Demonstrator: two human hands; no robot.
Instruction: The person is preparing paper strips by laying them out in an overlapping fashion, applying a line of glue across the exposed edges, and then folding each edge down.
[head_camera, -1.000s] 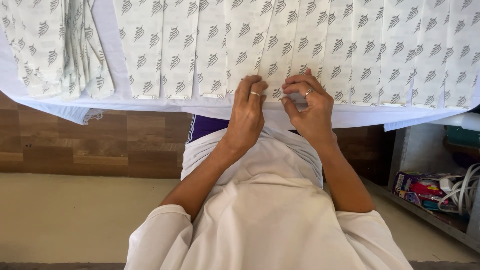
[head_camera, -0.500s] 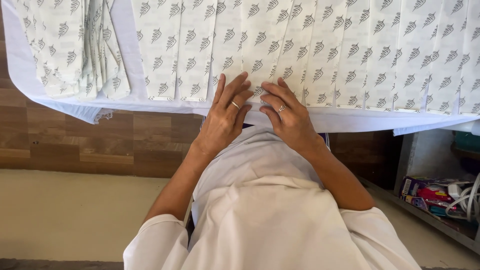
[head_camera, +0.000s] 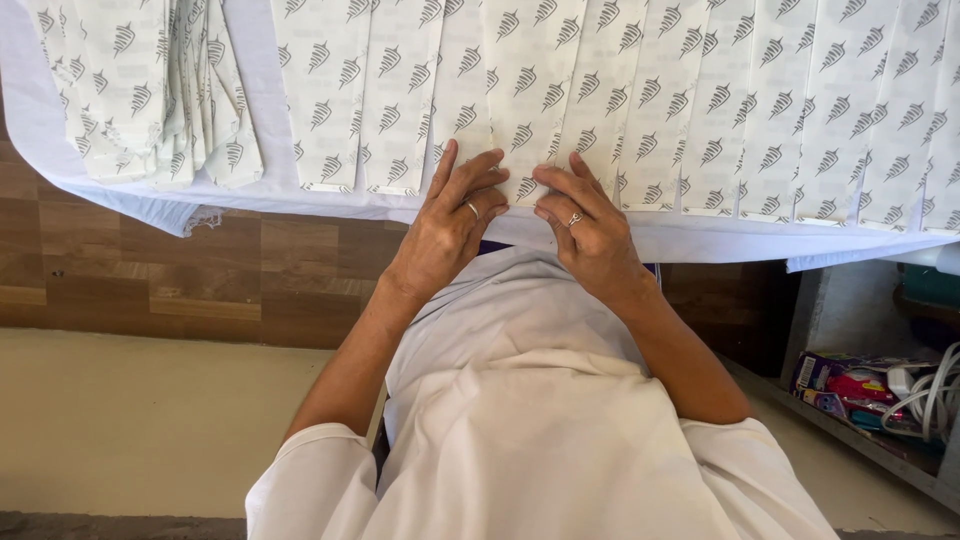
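My left hand (head_camera: 448, 225) and my right hand (head_camera: 585, 228) lie side by side on the near edge of a table covered with a white cloth (head_camera: 700, 240). Both press with spread fingers on the lower end of one white paper strip printed with small dark leaf shapes (head_camera: 520, 110). Each hand wears a ring. Several more such strips (head_camera: 760, 110) lie in an overlapping row across the table. Neither hand grips anything.
A loose stack of the same printed strips (head_camera: 150, 90) lies at the table's left end. Below the table are a wood-look wall panel (head_camera: 200, 270), a beige floor (head_camera: 150, 420), and at the right a low shelf with colourful packets (head_camera: 850, 385) and white cable (head_camera: 930, 395).
One second ago my right hand held a small object at the strips' edge with fingers bent. Both hands have since flattened onto the strip, and the view has shifted slightly.
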